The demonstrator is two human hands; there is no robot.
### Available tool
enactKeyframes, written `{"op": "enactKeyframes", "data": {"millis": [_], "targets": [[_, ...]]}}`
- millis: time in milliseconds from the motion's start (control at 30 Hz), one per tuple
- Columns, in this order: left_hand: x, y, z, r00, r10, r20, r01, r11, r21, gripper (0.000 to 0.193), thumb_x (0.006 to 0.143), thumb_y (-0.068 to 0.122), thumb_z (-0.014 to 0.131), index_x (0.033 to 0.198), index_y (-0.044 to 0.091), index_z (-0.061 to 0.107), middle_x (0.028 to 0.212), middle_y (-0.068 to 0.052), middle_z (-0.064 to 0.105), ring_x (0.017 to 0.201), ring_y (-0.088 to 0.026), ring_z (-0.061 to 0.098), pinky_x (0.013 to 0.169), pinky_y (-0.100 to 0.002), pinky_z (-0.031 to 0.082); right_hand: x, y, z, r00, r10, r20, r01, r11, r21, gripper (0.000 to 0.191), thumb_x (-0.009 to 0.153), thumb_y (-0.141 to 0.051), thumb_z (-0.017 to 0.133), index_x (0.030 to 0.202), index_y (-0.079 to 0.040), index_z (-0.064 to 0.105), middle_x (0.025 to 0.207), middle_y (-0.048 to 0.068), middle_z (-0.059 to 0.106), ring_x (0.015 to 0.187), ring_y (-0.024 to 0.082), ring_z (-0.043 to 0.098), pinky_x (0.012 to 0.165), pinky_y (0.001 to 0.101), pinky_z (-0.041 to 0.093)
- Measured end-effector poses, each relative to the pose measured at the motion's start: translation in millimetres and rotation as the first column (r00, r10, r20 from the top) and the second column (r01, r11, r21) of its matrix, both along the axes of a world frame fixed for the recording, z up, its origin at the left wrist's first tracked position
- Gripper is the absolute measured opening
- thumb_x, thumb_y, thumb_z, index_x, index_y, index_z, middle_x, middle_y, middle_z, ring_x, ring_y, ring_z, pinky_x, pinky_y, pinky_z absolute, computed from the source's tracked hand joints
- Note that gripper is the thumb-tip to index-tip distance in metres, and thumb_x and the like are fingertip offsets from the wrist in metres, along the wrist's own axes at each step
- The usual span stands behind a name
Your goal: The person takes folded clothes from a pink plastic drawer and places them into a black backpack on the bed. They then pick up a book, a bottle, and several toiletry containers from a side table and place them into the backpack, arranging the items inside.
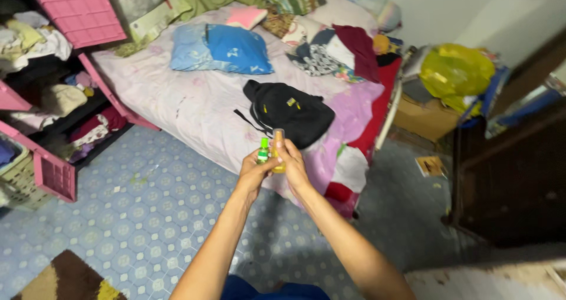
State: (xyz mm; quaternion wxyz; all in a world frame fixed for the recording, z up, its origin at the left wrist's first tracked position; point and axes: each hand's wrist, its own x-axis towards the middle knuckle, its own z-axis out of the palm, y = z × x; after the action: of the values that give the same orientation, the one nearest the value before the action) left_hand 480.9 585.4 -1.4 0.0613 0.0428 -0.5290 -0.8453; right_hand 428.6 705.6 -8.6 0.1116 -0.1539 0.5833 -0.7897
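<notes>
Head view, looking down over both forearms toward a bed. Left hand and right hand meet at frame centre, raised over the mattress edge. Left fingers are closed around a small green bottle, smooth plastic, cylindrical, with a paler label band; it stands upright out of the fist, at about 12 o'clock from the knuckles. Right fingers are wrapped on a small yellow bottle, translucent, with a clear rounded cap at its top; the thumb lies along its front and the lower part is hidden by the fingers. The two bottles are just beside each other, green at 9 o'clock of yellow; whether they touch cannot be told. Beyond the hands, at 12 to 1 o'clock, a black fabric backpack lies slumped on the bed, whose sheet is pale pink, soft and creased. A blue pillow sits further up at 11 o'clock, and a heap of mixed clothes at 1 o'clock. A pink plastic slatted shelf unit stuffed with folded cloth stands at 9 to 10 o'clock. The floor shows blue patterned vinyl with hexagon motifs. A crinkled yellow plastic bag rests at 2 o'clock.
</notes>
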Motion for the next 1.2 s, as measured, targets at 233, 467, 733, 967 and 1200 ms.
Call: {"op": "enactKeyframes", "data": {"millis": [233, 467, 733, 967, 1200], "targets": [[-91.1, -115.5, -31.6, 0.996, 0.085, 0.038, -0.084, 0.996, -0.036, 0.029, 0.086, 0.011, 0.082, 0.111, 0.004, 0.071, 0.084, 0.002, 0.064, 0.067, -0.006, 0.050, 0.058, -0.023, 0.038, -109.8, -114.8, -29.4, 0.996, 0.066, -0.060, -0.055, 0.985, 0.162, 0.027, 0.103, -0.032, 0.059, 0.113, -0.008, 0.066, 0.101, -0.002, 0.065, 0.096, 0.006, 0.058, 0.085, 0.0242, 0.046], [-201.5, -217.7, -39.0, 0.997, 0.045, 0.057, -0.039, 0.994, -0.102, 0.037, 0.094, 0.016, 0.071, 0.129, 0.006, 0.066, 0.107, -0.001, 0.074, 0.095, -0.010, 0.067, 0.084, -0.024, 0.054, -205.7, -221.7, -34.6, 1.000, -0.001, -0.023, 0.004, 0.990, 0.142, 0.026, 0.105, -0.030, 0.062, 0.110, -0.005, 0.067, 0.095, -0.001, 0.063, 0.092, 0.007, 0.056, 0.082, 0.0250, 0.046], [-331.2, -308.7, -50.7, 0.988, -0.101, 0.116, 0.122, 0.975, -0.187, 0.038, 0.097, 0.020, 0.068, 0.132, 0.004, 0.062, 0.110, -0.008, 0.072, 0.097, -0.018, 0.069, 0.086, -0.035, 0.057, -336.2, -282.4, -79.7, 0.992, -0.117, 0.045, 0.109, 0.982, 0.157, 0.039, 0.103, -0.038, 0.055, 0.123, -0.008, 0.069, 0.109, -0.002, 0.072, 0.100, 0.004, 0.065, 0.088, 0.0193, 0.050], [-453.5, -322.7, -86.4, 0.976, -0.145, 0.165, 0.169, 0.976, -0.140, 0.038, 0.098, 0.023, 0.065, 0.131, 0.005, 0.061, 0.115, -0.007, 0.071, 0.103, -0.020, 0.070, 0.092, -0.040, 0.059, -475.9, -248.4, -167.7, 0.984, -0.120, -0.129, 0.175, 0.742, 0.647, 0.032, 0.093, -0.025, 0.069, 0.119, -0.006, 0.073, 0.104, 0.012, 0.077, 0.095, 0.024, 0.074, 0.081, 0.0361, 0.058], [-556.4, -328.0, -122.7, 0.980, -0.140, 0.144, 0.154, 0.984, -0.086, 0.035, 0.102, 0.025, 0.066, 0.127, 0.001, 0.062, 0.105, -0.004, 0.064, 0.096, -0.018, 0.062, 0.087, -0.038, 0.056, -613.3, -249.1, -200.2, 0.924, 0.324, -0.201, 0.142, 0.198, 0.970, 0.040, 0.086, -0.020, 0.072, 0.122, -0.005, 0.069, 0.144, 0.015, 0.053, 0.112, 0.035, 0.066, 0.092, 0.0460, 0.054]]}}
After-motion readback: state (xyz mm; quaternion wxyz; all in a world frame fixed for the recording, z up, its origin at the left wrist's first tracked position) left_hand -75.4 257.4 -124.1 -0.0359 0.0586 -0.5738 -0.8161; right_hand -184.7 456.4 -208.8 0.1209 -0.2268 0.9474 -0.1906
